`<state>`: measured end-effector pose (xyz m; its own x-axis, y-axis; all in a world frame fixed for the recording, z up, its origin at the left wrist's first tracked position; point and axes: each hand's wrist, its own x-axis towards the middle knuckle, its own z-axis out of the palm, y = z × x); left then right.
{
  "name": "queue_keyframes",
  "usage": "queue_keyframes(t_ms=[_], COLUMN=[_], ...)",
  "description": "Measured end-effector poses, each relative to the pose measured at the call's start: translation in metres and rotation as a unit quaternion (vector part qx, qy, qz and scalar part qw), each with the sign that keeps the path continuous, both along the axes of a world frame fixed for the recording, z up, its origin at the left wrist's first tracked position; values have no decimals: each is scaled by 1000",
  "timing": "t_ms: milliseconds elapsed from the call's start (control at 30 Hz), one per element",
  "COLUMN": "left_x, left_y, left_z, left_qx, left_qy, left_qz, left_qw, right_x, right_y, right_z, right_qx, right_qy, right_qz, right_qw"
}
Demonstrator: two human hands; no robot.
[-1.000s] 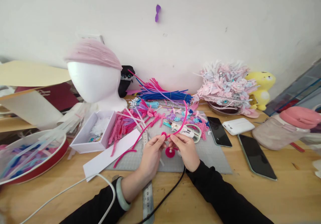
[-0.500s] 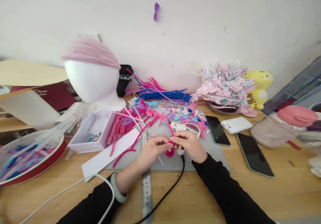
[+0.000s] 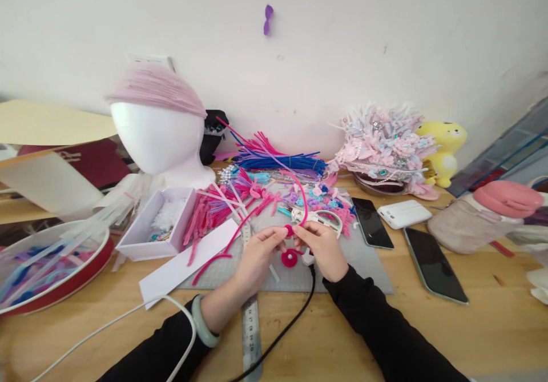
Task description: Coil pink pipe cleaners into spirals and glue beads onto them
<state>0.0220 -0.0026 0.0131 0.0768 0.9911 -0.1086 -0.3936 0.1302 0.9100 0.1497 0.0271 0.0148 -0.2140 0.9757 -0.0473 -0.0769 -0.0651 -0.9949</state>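
Between my two hands is a bright pink pipe cleaner [image 3: 305, 196], coiled small at its lower end and curving up and back from there. My left hand [image 3: 262, 253] pinches the coil from the left, thumb and forefinger together. At the coil's right side, my right hand [image 3: 322, 248] pinches the same pipe cleaner. Just below the fingertips, a round pink coiled piece [image 3: 289, 258] with a shiny centre lies by a white plug [image 3: 307, 258] on a black cable. White-handled scissors [image 3: 327, 217] rest behind my right hand on the grey mat [image 3: 359, 268].
Left are a white box [image 3: 149, 250], a foam head [image 3: 156, 136] and a red-rimmed bowl [image 3: 92, 276]. A steel ruler [image 3: 251, 336] lies in front. Phones [image 3: 432, 262], a power bank [image 3: 405, 214] and a pink-lidded jar [image 3: 458, 225] stand right.
The pipe cleaner's free end has swung from the left to an upright curve above my right hand. My fingertips have shifted slightly up and apart, and the coil now shows between them.
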Motion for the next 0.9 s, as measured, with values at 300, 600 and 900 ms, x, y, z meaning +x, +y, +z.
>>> queue_keyframes(t_ms=[300,600,900], left_x=[11,-6,-6], left_y=[-6,3,4], left_z=[-10,2,1], left_qx=[-42,24,28], left_qy=[-150,176,186], left_qz=[44,-34,-76], left_qw=[987,983,979], right_x=[-11,9,8], right_y=[-7,4,4], right_z=[-6,11,6], right_qx=[18,31,12], right_qy=[39,-113,-99], right_qz=[-16,63,58], right_qw=[999,991,993])
